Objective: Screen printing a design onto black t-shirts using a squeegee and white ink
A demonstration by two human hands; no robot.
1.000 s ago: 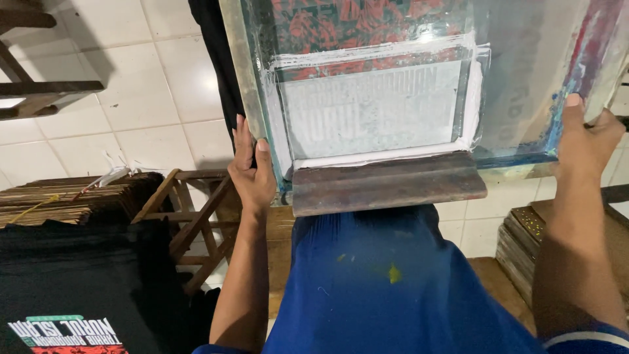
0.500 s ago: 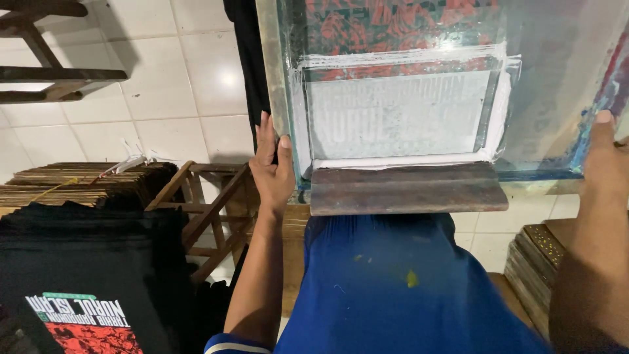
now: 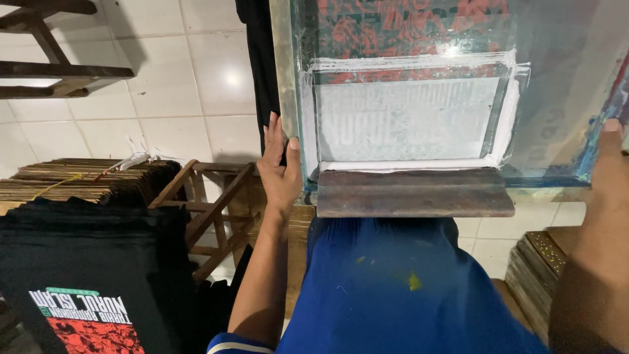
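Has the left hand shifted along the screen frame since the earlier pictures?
No. The left hand grips the same spot on the screen frame, just left of the squeegee; only the camera view shifted.

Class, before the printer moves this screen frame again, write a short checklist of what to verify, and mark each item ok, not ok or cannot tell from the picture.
1. Left hand grips the left edge of the screen frame: ok.
2. Right hand grips the frame's right edge: ok, though only partly in view.
3. Squeegee rests across the frame's near end, off the stencil area: ok.
4. White ink is gathered beside the squeegee: ok.
5. Garment under the mesh lies flat: cannot tell.
6. Printed black shirt on the stack at left lies apart from the frame: ok.
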